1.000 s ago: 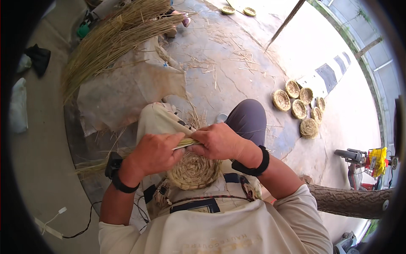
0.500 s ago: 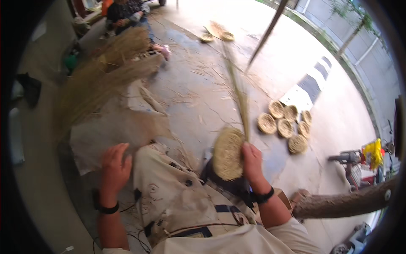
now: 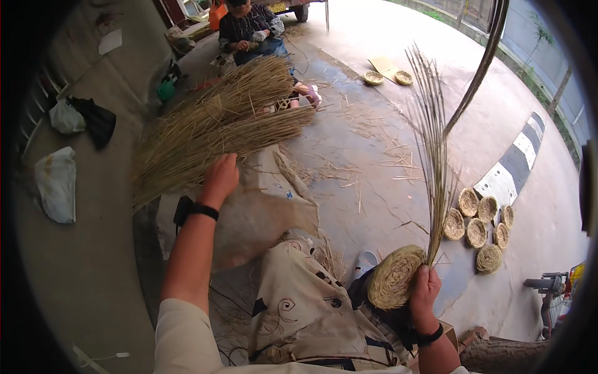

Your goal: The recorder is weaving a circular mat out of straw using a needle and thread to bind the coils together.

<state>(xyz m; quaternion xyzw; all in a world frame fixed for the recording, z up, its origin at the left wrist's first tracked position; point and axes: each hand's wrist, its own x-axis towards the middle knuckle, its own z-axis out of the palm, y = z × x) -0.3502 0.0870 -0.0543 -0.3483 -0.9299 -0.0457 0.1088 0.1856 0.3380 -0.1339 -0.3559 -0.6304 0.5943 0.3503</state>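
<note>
left hand reaches into the straw bundle — grip hidden, cannot tell — while right hand clasps the coiled woven disc with its long loose strands.

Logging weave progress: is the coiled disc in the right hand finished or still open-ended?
Open-ended: long loose straw strands rise from the coiled disc held by the right hand.

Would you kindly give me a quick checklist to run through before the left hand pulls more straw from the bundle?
1. Left hand at the straw bundle: ok, it rests against the stalks.
2. Grip closed on stalks: cannot tell, the fingers are hidden.
3. Right hand holding the woven disc: ok, fingers wrapped on its rim.
4. Loose strands rising from the disc, clear of the bundle: ok.
5. Finished discs out of the way: ok, stacked to the right.
</note>
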